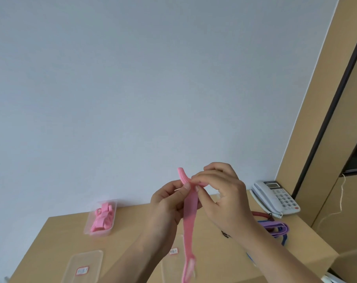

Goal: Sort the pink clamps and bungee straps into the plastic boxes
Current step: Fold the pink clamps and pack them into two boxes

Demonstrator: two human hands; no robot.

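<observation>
Background: pale grey-blue wall fills most of the view, with a light wooden table low in the view.
Left hand: the left hand is raised above the table; its thumb and fingers pinch the pink strap near the upper end.
Right hand: the right hand has its fingers curled and pinches the same strap from the other side, just beside the left fingertips.
Strap position: it is between the two hands, in the air.
Strap direction: the long axis is almost vertical. The short upper end bends up and to the left above the fingers; the long part hangs down, and its lower end is blurred.
Near box: a clear plastic box with a label lies under the hanging strap.
Left side: a clear box holds pink clamps; a clear labelled lid or tray lies nearer.
Right side: a purple strap lies on the table, and behind it a telephone.
</observation>
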